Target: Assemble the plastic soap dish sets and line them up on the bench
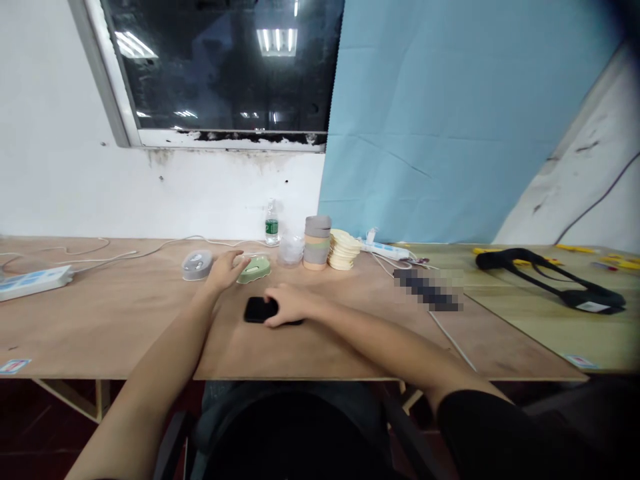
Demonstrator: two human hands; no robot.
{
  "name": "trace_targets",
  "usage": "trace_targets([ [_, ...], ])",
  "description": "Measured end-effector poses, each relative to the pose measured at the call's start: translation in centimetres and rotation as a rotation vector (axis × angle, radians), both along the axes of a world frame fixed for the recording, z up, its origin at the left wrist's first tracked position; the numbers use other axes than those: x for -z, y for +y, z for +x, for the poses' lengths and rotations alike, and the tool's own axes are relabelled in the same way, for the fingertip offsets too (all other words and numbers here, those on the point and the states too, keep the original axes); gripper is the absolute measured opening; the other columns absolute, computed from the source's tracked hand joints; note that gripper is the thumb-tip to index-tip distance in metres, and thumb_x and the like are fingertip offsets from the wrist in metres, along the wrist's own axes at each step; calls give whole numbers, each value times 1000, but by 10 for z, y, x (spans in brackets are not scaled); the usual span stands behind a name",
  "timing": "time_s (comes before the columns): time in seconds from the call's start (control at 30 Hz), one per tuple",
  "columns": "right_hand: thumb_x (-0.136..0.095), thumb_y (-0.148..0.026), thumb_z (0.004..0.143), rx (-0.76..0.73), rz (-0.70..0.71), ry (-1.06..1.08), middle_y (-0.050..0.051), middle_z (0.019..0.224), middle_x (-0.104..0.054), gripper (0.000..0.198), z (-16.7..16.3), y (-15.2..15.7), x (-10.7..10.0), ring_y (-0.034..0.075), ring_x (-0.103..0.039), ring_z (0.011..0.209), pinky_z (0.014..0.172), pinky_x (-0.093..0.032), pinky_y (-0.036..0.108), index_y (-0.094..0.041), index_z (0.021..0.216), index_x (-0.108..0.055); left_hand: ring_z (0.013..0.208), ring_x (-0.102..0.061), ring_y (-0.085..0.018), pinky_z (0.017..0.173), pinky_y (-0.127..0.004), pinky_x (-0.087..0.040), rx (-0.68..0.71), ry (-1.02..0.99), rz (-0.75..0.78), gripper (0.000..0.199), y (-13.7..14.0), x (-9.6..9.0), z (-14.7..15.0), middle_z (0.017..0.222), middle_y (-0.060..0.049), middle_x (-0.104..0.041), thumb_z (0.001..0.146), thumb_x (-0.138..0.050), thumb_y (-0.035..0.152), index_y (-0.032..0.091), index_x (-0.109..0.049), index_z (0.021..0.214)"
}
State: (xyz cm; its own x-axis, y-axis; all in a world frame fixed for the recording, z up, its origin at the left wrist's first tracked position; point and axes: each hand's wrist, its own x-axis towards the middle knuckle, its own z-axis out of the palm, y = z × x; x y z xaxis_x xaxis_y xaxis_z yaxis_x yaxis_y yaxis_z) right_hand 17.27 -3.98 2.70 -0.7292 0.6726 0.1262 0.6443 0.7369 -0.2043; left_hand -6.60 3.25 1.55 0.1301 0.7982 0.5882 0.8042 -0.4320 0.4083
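Note:
My right hand (pixel 293 303) is curled over a black smartphone (pixel 257 310) lying flat on the table, its thumb and fingers at opposite long edges. Part of the phone is hidden beneath that hand. Farther left, my left hand (pixel 225 269) has its fingers stretched out, the tips at the left edge of a light green oval dish-like piece (pixel 257 268); whether they touch it I cannot tell. Just left of this hand sits a grey piece (pixel 197 264) of similar shape with a clear rim.
Behind stand a water bottle (pixel 271 223), clear stacked cups (pixel 291 250), a grey-and-orange stack (pixel 317 247) and a cream stack (pixel 343 249). Power strips (pixel 35 283) and cables run along the table (pixel 135 327). A black strap-like frame (pixel 550 280) lies at right, near a blurred dark object (pixel 427 291).

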Motion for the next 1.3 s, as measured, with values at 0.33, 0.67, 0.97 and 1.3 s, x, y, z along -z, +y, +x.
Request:
trace_targets([
  [0.33, -57, -53, 83, -43, 268, 309, 5, 90, -66, 34, -82, 28, 12, 22, -59, 87, 81, -42, 35, -22, 92, -65, 118, -53, -27, 103, -38, -39, -149, 104, -103, 58, -7, -12, 0, 125, -12, -60, 87, -42, 58, 15, -56, 124],
  [0.67, -52, -34, 90, 100, 354, 425, 15, 126, -55, 39, -10, 110, 51, 26, -46, 119, 103, -33, 43, -14, 124, -54, 140, -19, -38, 110, -57, -17, -353, 258, -93, 79, -20, 23, 58, 152, -21, -26, 87, -33, 65, 9, -34, 143],
  [0.97, -60, -41, 85, 47, 319, 304, 16, 128, -52, 44, -19, 128, 71, 28, -44, 121, 101, -34, 44, -14, 119, -57, 144, -8, -34, 114, -52, -5, -226, 534, -61, 82, -41, 33, 37, 156, -17, -16, 81, -45, 63, 13, -33, 144],
  [1.3, -62, -41, 83, 67, 318, 340, 13, 121, -54, 39, -16, 123, 69, 26, -48, 113, 98, -37, 41, -17, 113, -58, 145, -9, -28, 116, -46, -9, 49, 618, -172, 79, -88, 18, -36, 156, -5, -18, 79, -44, 66, 26, -33, 146],
])
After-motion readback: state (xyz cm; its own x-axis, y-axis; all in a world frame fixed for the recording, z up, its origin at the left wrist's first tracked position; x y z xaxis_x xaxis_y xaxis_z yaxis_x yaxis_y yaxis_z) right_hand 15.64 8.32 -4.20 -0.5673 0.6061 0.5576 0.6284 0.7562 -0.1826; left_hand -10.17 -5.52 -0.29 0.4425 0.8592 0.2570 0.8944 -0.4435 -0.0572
